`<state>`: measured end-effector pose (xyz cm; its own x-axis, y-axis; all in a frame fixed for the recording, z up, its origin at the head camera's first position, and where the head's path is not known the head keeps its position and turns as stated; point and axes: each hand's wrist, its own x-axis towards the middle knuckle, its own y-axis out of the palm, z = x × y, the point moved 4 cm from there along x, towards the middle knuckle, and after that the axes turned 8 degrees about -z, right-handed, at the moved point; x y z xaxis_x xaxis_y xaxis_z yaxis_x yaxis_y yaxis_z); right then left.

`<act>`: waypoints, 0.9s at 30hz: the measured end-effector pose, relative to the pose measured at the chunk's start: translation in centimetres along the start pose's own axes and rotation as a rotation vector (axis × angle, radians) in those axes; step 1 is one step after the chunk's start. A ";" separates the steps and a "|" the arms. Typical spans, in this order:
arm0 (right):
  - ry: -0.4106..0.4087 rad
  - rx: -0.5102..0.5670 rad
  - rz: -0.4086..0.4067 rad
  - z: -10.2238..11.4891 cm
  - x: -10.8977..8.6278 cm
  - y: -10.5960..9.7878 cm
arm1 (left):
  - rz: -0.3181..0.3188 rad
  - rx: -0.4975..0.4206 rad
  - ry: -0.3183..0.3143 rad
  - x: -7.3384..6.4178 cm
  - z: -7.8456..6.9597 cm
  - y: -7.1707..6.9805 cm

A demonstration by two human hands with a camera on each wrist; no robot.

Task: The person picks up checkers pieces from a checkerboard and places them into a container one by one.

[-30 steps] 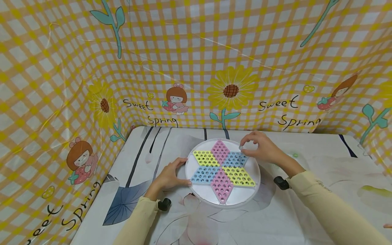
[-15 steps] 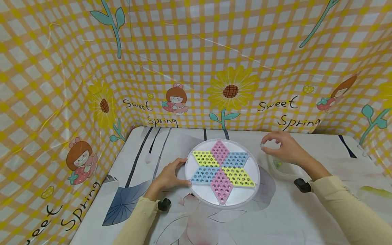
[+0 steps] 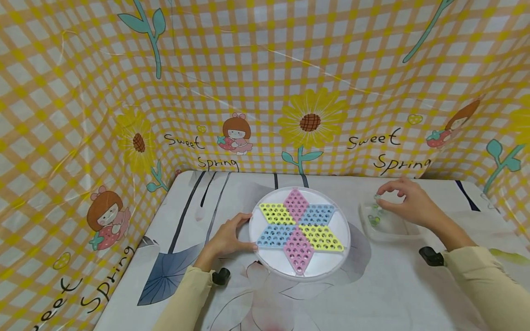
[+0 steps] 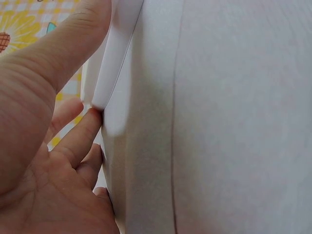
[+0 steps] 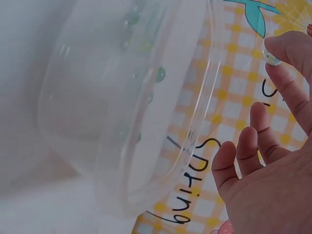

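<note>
A round white Chinese checkers board lies on the table, its star made of pink, yellow and blue sections with holes. My left hand touches the board's left edge with thumb and index finger spread apart; the left wrist view shows fingertips against the white rim. Between thumb and index fingertip, my right hand pinches a clear glass marble with a coloured swirl. That hand is above a translucent plastic container, its other fingers loosely bent. Several greenish marbles lie in the container's left part.
A white tablecloth with a floral print covers the table. Yellow checked cloth with sunflowers hangs behind and along the left side. The container stands to the right of the board.
My right hand has moved right, from the board's blue upper-right section to above the container, with a marble pinched throughout. My left hand stays at the board's edge.
</note>
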<state>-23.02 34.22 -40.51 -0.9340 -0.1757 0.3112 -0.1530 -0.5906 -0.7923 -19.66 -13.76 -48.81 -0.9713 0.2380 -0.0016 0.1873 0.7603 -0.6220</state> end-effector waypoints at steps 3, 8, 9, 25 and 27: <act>0.014 -0.002 0.006 -0.4 -0.2 0.0 | -0.002 0.004 -0.005 0.0 0.0 0.0; 0.023 0.006 0.012 -0.7 -0.4 -0.1 | 0.000 0.004 -0.006 0.1 0.0 0.0; 0.026 0.006 0.014 -0.7 -0.4 -0.1 | 0.000 0.005 -0.007 0.1 0.0 0.0; 0.054 0.024 0.030 -1.2 -0.5 0.4 | 0.000 -0.001 -0.014 0.1 0.1 0.1; 0.057 0.021 0.033 -1.5 -0.6 0.6 | 0.001 -0.001 -0.015 0.1 0.2 0.0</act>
<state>-23.05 35.18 -41.95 -0.9553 -0.1506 0.2542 -0.1155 -0.6015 -0.7904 -19.72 -13.82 -48.97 -0.9733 0.2290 -0.0141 0.1879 0.7606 -0.6214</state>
